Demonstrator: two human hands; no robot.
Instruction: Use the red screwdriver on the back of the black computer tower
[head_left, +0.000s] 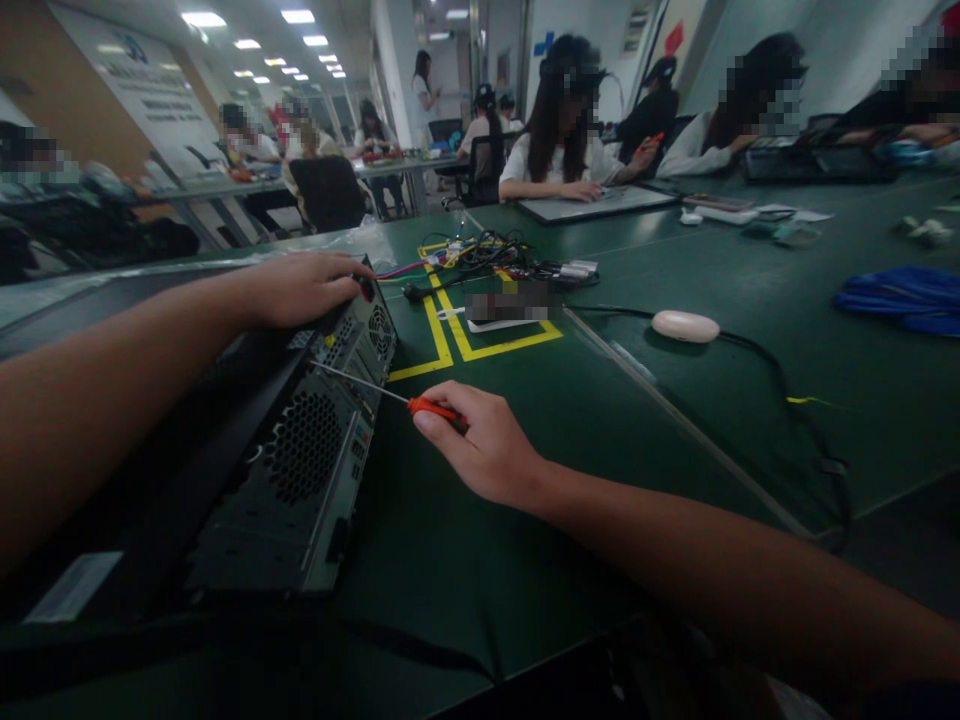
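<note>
Right hand (480, 440) grips a screwdriver (420, 404), its tip at the computer case (304, 450). Left hand (311, 288) rests atop it, fingers unclenched.

"What's lying over there on the green tabletop (465, 580)?"

"Tangled cables (499, 252), some over yellow tape (514, 347). Right of them sits a pale oval thing (685, 326), a black cord (615, 310) at each end."

"And the blue bundle (900, 298)?"

"At the far right; I can't tell cloth from plastic. Across the way, a person in white (551, 155) leans over a flat panel (622, 203)."

"Further back?"

"A black chair (326, 192), more people (478, 137), and rows of ceiling lights (204, 19)."
</note>
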